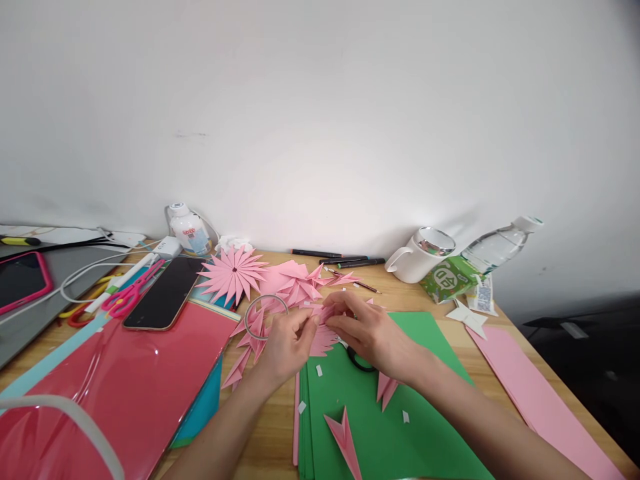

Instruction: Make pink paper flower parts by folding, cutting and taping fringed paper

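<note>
My left hand (286, 341) and my right hand (373, 333) meet over the desk, fingers pinched together on a folded pink paper piece (323, 328) held between them. A clear tape ring (266, 316) lies just left of my left hand. Several folded pink paper points (253, 337) lie under and around it. A finished pink paper flower (233, 274) sits behind, to the left. A stack of green paper sheets (425, 400) lies under my right forearm, with two loose pink points (345, 437) on it.
A red paper pack (125, 393) with a black phone (165, 293) and pink scissors (129, 293) is at left. A white mug (420, 257), green tissue pack (450, 278), water bottle (500, 245), pens (345, 258) and glue bottle (189, 230) line the wall. Pink sheet (540, 400) at right.
</note>
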`<action>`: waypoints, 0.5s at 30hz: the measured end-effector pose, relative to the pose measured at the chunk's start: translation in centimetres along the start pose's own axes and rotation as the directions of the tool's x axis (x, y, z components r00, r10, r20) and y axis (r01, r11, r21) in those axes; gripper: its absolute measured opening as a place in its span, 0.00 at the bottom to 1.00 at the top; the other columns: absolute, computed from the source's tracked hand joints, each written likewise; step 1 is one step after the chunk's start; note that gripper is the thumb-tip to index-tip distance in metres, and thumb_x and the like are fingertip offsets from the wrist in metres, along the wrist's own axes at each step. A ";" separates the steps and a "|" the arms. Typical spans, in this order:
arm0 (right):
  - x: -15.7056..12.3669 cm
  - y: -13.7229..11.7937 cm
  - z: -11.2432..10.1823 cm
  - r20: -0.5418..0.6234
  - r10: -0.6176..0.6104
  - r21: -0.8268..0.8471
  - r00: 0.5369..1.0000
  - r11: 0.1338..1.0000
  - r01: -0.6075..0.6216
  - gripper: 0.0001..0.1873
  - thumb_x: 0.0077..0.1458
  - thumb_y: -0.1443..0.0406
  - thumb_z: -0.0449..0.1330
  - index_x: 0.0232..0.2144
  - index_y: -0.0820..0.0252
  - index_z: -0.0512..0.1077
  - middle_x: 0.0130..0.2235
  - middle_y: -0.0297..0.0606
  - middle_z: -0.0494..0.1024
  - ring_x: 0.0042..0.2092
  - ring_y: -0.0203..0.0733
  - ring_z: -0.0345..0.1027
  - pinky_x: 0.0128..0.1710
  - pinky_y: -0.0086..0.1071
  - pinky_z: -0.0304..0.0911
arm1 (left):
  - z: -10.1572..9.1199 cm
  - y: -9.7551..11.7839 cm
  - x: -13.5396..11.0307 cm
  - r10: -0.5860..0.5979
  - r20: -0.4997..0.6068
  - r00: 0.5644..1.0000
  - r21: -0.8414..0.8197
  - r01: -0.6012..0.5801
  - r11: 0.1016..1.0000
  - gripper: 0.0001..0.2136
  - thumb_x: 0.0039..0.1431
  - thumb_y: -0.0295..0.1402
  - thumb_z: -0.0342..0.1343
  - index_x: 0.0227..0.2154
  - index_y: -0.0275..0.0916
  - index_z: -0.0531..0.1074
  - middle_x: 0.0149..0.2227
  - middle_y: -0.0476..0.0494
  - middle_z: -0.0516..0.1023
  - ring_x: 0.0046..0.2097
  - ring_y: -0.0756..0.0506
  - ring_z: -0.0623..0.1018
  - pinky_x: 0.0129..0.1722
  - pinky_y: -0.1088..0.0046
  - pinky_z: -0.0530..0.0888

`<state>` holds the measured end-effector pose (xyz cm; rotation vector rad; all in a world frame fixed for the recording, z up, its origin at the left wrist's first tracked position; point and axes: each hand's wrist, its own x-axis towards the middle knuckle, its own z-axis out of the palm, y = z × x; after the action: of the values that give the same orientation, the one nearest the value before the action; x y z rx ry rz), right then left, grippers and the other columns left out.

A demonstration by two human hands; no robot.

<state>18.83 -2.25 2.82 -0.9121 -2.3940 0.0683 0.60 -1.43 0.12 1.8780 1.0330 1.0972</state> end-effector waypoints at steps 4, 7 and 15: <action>0.0 0.1 0.0 0.017 -0.016 0.014 1.000 1.000 0.016 0.11 0.61 0.76 0.49 0.31 0.61 0.68 0.45 0.45 0.70 0.36 0.36 0.68 0.31 0.28 0.66 | 0.1 0.0 0.0 0.003 0.002 1.000 0.002 -0.003 1.000 0.17 0.62 0.34 0.46 0.18 0.40 0.51 0.18 0.55 0.52 0.21 0.53 0.55 0.21 0.75 0.53; 0.2 0.0 -0.1 0.021 -0.042 0.002 0.999 0.999 0.042 0.12 0.62 0.76 0.47 0.30 0.61 0.66 0.44 0.45 0.70 0.35 0.36 0.67 0.30 0.28 0.65 | 0.1 0.0 0.0 -0.002 0.006 1.000 0.007 0.002 1.000 0.16 0.62 0.34 0.46 0.18 0.40 0.53 0.18 0.55 0.52 0.21 0.53 0.55 0.21 0.75 0.53; 0.0 -0.1 0.5 -0.013 -0.004 -0.007 1.000 1.000 0.004 0.07 0.64 0.70 0.49 0.34 0.61 0.66 0.43 0.46 0.70 0.36 0.38 0.69 0.30 0.30 0.66 | 0.1 -0.2 -0.1 0.085 -0.014 0.996 0.097 -0.084 0.992 0.16 0.62 0.31 0.46 0.19 0.40 0.53 0.18 0.56 0.53 0.21 0.53 0.56 0.21 0.74 0.53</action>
<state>18.53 -2.23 2.37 -0.9084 -2.3855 0.0523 0.56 -1.45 -0.12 2.0078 1.0411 1.1325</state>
